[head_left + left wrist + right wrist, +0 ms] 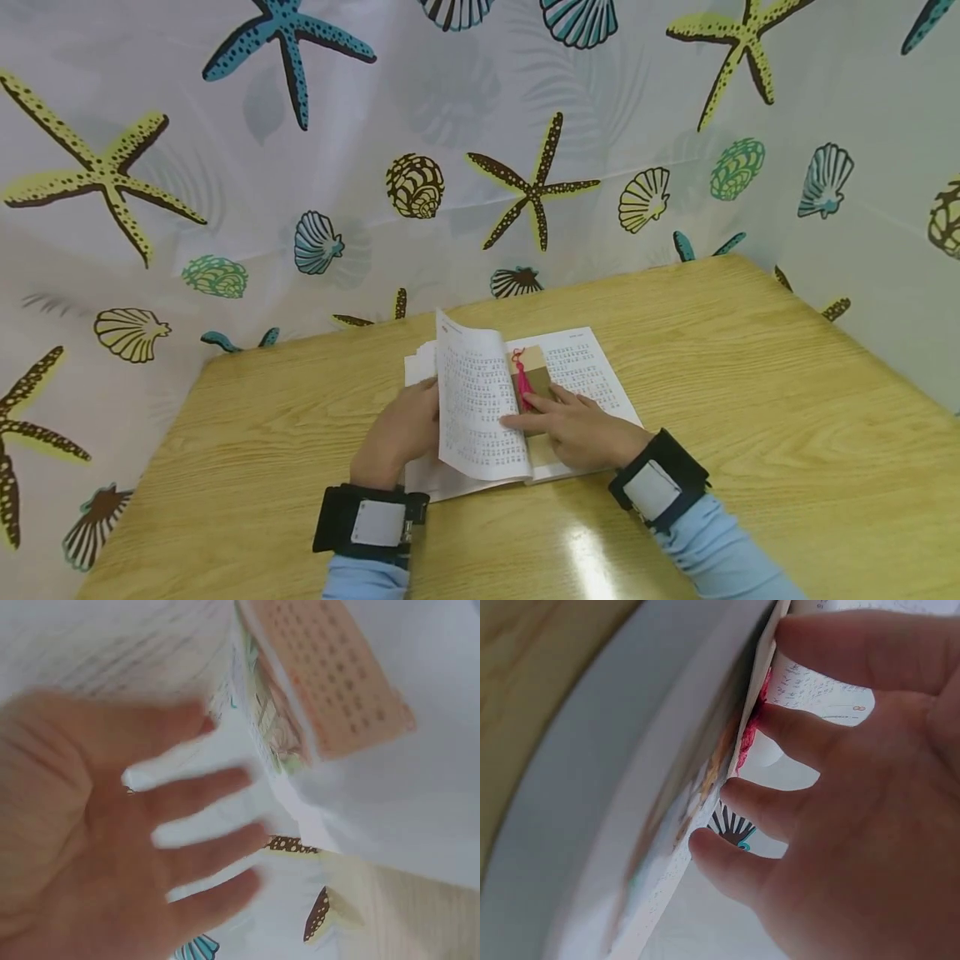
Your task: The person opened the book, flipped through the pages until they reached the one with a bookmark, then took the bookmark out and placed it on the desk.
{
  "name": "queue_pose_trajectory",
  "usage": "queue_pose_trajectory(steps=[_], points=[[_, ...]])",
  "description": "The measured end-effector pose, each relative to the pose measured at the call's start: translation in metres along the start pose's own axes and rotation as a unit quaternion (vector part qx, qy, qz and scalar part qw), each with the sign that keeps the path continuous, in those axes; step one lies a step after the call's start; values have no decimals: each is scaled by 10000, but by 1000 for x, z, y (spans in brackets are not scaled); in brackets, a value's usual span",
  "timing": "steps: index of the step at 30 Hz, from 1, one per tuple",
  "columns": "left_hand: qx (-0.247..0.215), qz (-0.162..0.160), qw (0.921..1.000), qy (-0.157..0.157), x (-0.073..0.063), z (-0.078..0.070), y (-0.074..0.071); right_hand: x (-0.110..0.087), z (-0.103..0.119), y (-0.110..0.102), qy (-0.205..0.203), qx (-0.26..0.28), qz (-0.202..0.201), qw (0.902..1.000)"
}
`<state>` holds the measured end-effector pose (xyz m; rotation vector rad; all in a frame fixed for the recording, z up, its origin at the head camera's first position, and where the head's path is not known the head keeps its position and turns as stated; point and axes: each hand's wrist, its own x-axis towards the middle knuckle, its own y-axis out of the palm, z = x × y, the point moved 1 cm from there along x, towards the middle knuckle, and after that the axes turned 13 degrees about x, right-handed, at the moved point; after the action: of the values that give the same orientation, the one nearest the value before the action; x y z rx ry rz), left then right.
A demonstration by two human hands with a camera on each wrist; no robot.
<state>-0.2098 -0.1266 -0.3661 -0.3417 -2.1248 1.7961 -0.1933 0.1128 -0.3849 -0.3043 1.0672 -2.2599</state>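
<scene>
An open book [592,358] with printed text lies on the table. One page [480,400] stands raised and curved over its left half. Behind that page is my left hand [397,425], its fingertips hidden in the head view. The left wrist view shows its fingers [199,791] spread and nearly straight beside the paper. On the right half lies a tan and brown bookmark [537,379] with a red tassel [522,385]. My right hand [581,429] rests over it with extended fingers, the index fingertip at the raised page's edge. Its fingers [780,806] show spread in the right wrist view.
The wooden table [750,400] extends around the book on all sides. A white cloth [465,92] printed with starfish and shells hangs behind the table and along its sides. Both wrists wear black straps, and the sleeves [720,542] are light blue.
</scene>
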Motion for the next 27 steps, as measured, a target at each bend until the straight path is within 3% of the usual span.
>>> queue_pose_trajectory(steps=[4,7,9,12,14,16,18,23,27], points=[[698,-1051,9910,-446,0,0,-7,1,-1,-1,-64,39,-17,10000],[598,-1243,9896,-406,3,-3,-7,1,-1,-1,-82,30,-11,10000],[425,-872,9950,-220,5,-7,-3,1,-2,0,-99,33,-1,9999],[69,336,9994,27,8,-12,5,0,-2,1,-104,33,14,9999],[-103,1162,9932,-51,8,-16,11,0,-1,1,-94,9,16,10000],[-147,1660,9858,-186,7,-19,14,0,-1,1,-57,-8,10,10000],[-97,1830,9827,-273,6,-20,16,0,-1,1,-40,-17,6,10000],[-182,1838,9823,-326,5,-22,15,1,-4,-1,-320,-124,-62,9994],[-272,1847,9817,-377,6,-24,14,-1,-9,-8,-213,-248,-425,9986]])
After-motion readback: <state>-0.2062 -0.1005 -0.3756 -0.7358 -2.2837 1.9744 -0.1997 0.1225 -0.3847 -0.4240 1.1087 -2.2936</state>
